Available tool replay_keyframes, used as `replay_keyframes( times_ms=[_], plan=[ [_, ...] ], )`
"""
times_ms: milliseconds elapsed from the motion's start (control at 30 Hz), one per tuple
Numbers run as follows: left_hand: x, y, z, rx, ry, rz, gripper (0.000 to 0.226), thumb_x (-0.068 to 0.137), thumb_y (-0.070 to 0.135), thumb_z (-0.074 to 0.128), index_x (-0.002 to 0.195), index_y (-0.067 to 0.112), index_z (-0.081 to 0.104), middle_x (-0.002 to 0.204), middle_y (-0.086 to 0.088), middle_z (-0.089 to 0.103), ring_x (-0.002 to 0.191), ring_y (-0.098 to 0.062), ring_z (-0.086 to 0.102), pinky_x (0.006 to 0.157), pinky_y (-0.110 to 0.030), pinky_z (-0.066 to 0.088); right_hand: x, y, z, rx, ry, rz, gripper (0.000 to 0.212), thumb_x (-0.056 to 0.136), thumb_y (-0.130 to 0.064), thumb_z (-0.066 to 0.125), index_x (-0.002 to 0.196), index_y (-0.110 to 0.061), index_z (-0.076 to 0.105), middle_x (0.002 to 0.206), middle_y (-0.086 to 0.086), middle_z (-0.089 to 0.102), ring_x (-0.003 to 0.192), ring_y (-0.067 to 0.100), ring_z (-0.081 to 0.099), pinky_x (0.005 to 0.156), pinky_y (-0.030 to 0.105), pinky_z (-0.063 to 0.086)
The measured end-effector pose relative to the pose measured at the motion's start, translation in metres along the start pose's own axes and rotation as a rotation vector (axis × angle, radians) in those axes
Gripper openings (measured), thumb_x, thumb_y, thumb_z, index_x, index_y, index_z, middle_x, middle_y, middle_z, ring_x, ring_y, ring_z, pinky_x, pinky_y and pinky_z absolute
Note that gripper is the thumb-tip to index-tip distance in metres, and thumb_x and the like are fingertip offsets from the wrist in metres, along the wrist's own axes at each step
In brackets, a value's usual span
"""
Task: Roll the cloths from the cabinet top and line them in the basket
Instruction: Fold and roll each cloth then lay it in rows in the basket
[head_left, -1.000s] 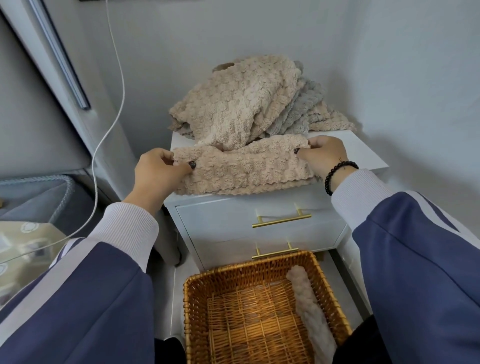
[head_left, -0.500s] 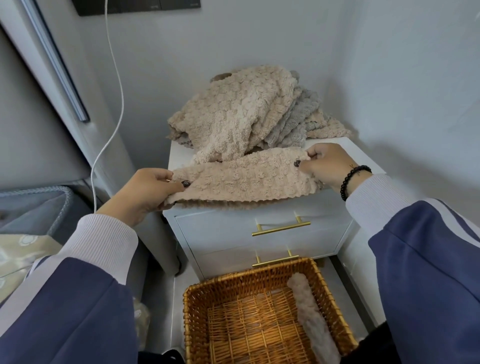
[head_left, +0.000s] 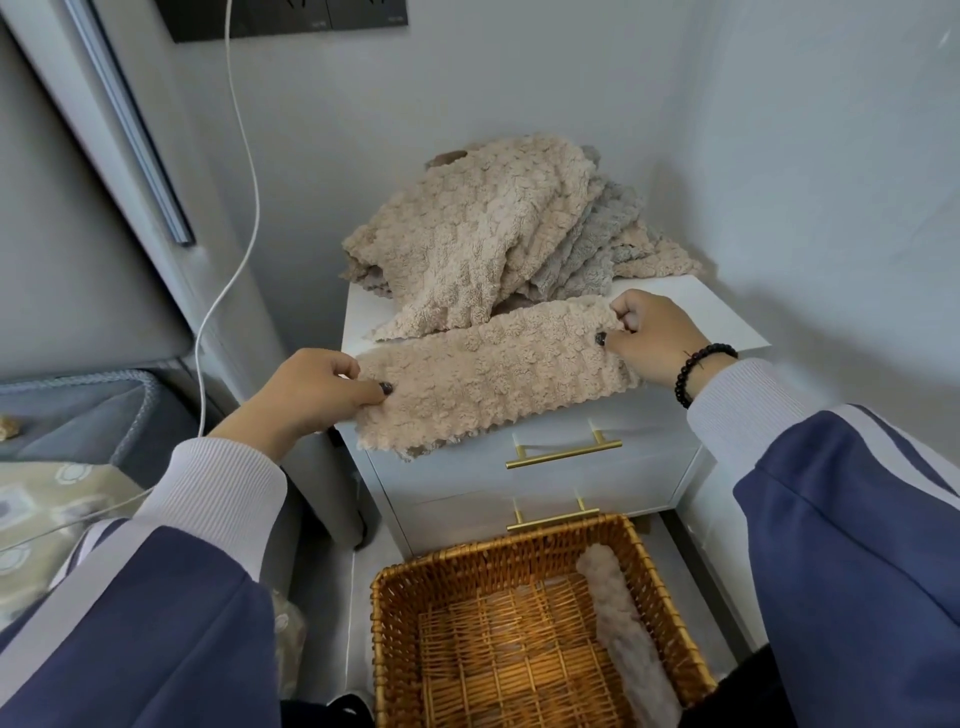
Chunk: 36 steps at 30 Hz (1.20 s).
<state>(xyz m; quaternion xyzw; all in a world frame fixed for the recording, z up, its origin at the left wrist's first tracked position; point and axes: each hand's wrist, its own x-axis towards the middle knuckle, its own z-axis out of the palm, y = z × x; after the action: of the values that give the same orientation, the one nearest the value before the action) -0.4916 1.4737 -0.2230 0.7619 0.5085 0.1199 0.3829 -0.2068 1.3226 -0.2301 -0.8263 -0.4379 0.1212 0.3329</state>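
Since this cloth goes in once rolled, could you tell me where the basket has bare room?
The basket floor is bare from its left wall to the rolled cloth, which lies along the right wall. The cabinet top is crowded by the pile.

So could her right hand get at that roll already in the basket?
Probably yes, once free: the roll lies uncovered in the open basket, but the right hand grips a cloth.
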Motion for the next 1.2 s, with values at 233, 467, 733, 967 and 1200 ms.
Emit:
replay_keyframes(
  times_ms=[233, 467, 733, 967, 1200],
  plan=[
    [-0.004, 0.001, 0.004, -0.125, -0.047, 0.09, 0.039, 0.064, 0.027, 0.084, 0.077, -0.002, 0.06, 0.074, -0.013, 0.058, 0.071, -0.025, 0.053, 0.074, -0.034, 0.047, -0.001, 0.005, -0.003, 0.0, -0.001, 0.006, 0.015, 0.09, -0.003, 0.05, 0.1, -0.012, 0.055, 0.072, -0.002, 0.049, 0.068, 0.018, 0.046, 0.054, 0.021, 0.034],
    [-0.007, 0.007, 0.017, -0.206, 0.026, 0.268, 0.037, 0.087, 0.011, 0.067, 0.12, 0.024, 0.057, 0.107, 0.007, 0.068, 0.096, -0.011, 0.066, 0.086, -0.031, 0.055, -0.001, -0.001, -0.008, 0.072, -0.174, 0.003, 0.018, 0.096, -0.017, 0.051, 0.098, 0.001, 0.053, 0.072, 0.006, 0.044, 0.055, 0.015, 0.034, 0.047, 0.026, 0.026],
    [0.007, 0.003, 0.019, -0.071, 0.077, 0.257, 0.071, 0.092, 0.005, 0.053, 0.152, 0.026, 0.022, 0.14, 0.005, 0.051, 0.127, -0.018, 0.05, 0.103, -0.035, 0.044, 0.002, -0.007, -0.002, 0.013, -0.206, 0.05, 0.034, 0.101, -0.016, 0.039, 0.071, -0.026, 0.025, 0.064, 0.0, 0.036, 0.051, 0.013, 0.032, 0.043, 0.023, 0.026],
    [0.009, 0.014, 0.01, -0.308, 0.025, 0.255, 0.061, 0.081, -0.013, 0.058, 0.13, 0.023, 0.053, 0.113, 0.001, 0.067, 0.104, -0.017, 0.064, 0.088, -0.035, 0.055, 0.014, -0.007, -0.007, 0.126, -0.118, 0.079, 0.026, 0.099, -0.01, 0.036, 0.075, -0.017, 0.029, 0.064, 0.001, 0.029, 0.05, 0.013, 0.024, 0.04, 0.021, 0.021],
    [0.007, 0.026, 0.011, -0.597, 0.036, 0.101, 0.012, 0.092, 0.016, 0.061, 0.093, 0.006, 0.068, 0.088, -0.009, 0.074, 0.072, -0.016, 0.07, 0.073, -0.03, 0.06, 0.017, -0.002, -0.011, 0.226, -0.043, 0.091, 0.019, 0.098, -0.017, 0.049, 0.116, -0.016, 0.05, 0.074, 0.005, 0.052, 0.05, 0.014, 0.041, 0.038, 0.017, 0.033]
  ],
)
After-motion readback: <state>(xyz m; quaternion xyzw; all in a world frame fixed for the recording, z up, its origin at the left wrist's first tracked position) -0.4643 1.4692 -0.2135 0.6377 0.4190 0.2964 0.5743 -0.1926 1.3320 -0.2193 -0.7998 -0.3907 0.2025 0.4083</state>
